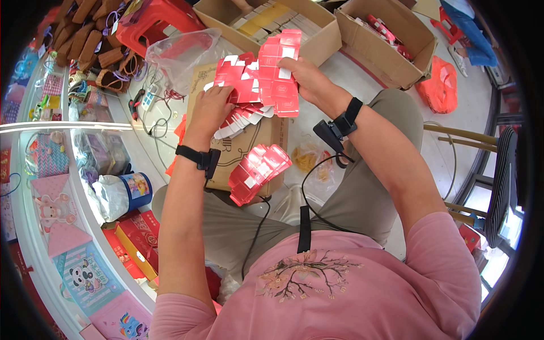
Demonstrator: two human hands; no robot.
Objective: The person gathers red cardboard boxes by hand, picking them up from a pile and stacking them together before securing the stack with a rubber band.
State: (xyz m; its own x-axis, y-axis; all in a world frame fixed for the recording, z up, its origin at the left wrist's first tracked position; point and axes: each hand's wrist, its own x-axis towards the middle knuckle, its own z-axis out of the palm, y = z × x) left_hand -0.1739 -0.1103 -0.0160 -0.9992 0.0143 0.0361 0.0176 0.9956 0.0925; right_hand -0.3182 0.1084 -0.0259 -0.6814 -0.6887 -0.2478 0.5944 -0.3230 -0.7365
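Observation:
My right hand grips a few overlapping flat red carton blanks with white panels, its thumb on top. On the left edge of a pile of similar red blanks lies my left hand; whether its fingers grip any of them is unclear. The pile lies over a closed brown cardboard box in front of me, and white-edged blanks fan out below it. Nearer to me, another small fanned stack of red blanks is on the box's near part.
Beyond are an open carton packed with small boxes, another open carton holding red pieces, and a red plastic stool. A power strip with cables lies left, beside shelves of goods. An orange bag and a chair are right.

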